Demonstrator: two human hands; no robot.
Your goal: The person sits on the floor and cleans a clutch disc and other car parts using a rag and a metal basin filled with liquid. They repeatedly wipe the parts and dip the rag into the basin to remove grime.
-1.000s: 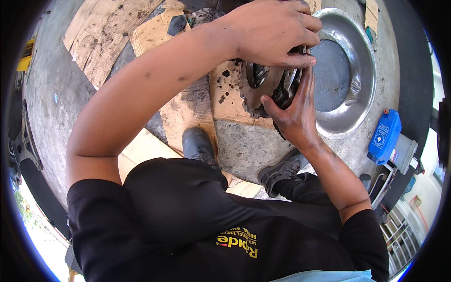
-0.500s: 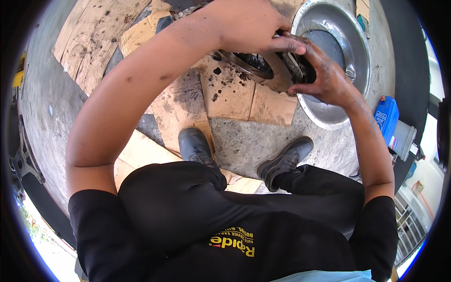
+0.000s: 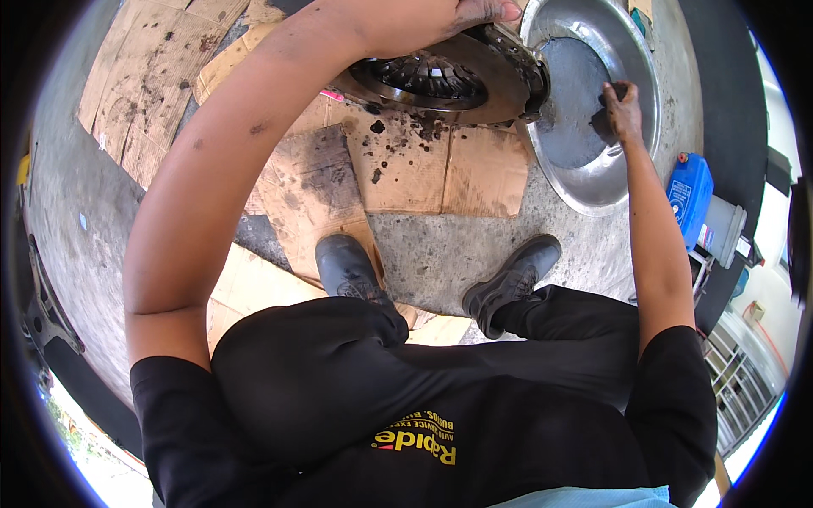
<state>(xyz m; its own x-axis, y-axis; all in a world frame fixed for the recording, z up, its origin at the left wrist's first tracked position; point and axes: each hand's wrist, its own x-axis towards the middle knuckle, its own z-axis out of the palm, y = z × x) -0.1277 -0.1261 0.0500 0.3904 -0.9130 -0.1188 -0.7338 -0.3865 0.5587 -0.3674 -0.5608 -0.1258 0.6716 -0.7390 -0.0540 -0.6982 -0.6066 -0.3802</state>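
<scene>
A dark, wet clutch pressure plate [image 3: 500, 74] with a ring of spring fingers hangs tilted above the cardboard. My left hand [image 3: 453, 15], partly cut off by the top edge, is closed on its upper rim. To the right, my right hand [image 3: 625, 114] is over a round metal basin [image 3: 637, 51] holding grey liquid [image 3: 567, 110]. Its fingers are closed around a small, dark, soft-looking piece [image 3: 603, 127], whose kind I cannot make out. The piece hangs at or just above the liquid.
Oil-stained cardboard sheets [image 3: 487, 173] cover much of the concrete floor [image 3: 423, 254]. Right of the basin stand a blue jug [image 3: 690, 199] and a grey container [image 3: 724, 237]. My two dark boots [image 3: 517, 275] are planted below the cardboard.
My right hand has left the plate's rim and moved right, over the basin. The plate has shifted left and shows more of its face, still in my left hand.
</scene>
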